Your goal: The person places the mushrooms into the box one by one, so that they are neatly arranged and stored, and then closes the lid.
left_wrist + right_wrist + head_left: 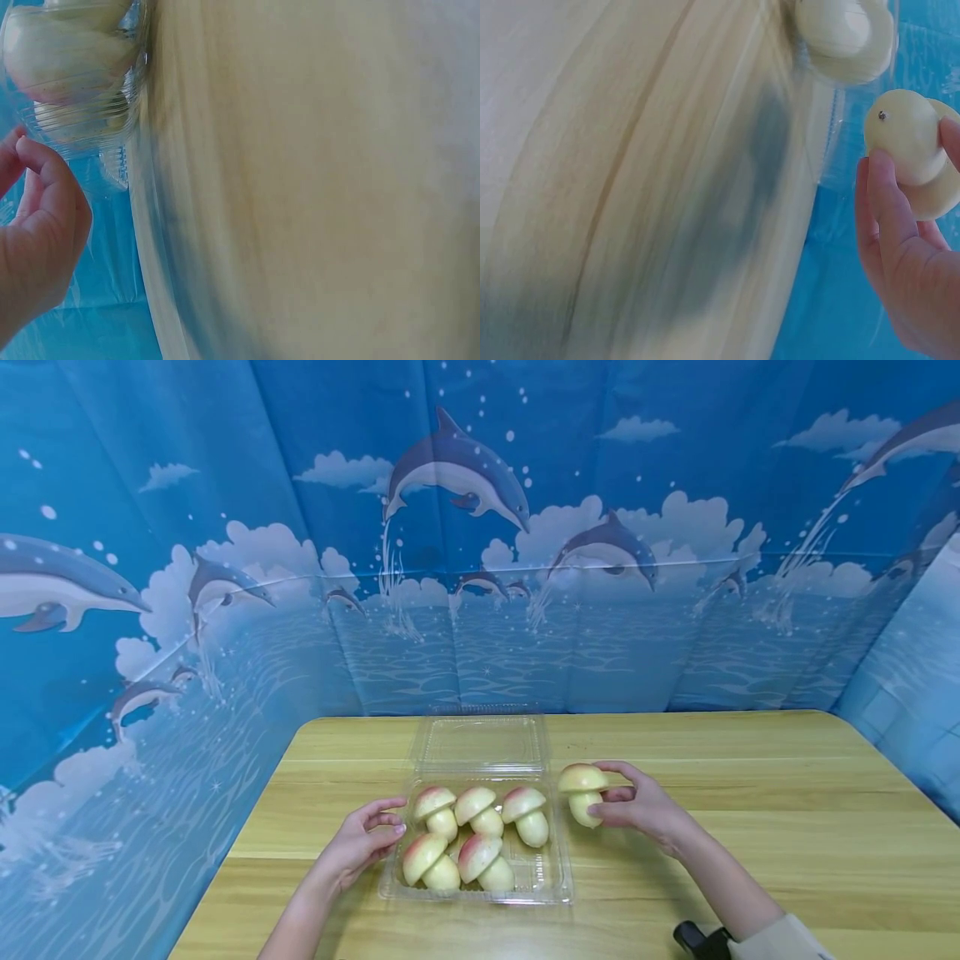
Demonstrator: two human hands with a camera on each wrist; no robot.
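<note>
My right hand (645,806) holds a pale yellow mushroom-shaped piece (582,781) with a pinkish cap, pinched between thumb and fingers above the table, just right of a clear plastic clamshell box (555,881). In the right wrist view, the held piece (904,139) shows a small dark spot at its stem end. Several similar mushroom-shaped pieces (480,810) lie tilted in the box in two rows. At the box's left wall is my left hand (363,839), fingers loosely bent; whether the fingertips touch the plastic I cannot tell. The left wrist view shows them close to its wall.
The box's transparent lid (480,743) lies folded back toward the far table edge. Beneath everything is a wood-grain table (750,793). A blue dolphin-print curtain (480,635) hangs behind and at the sides. A black device (701,941) sits at my right wrist.
</note>
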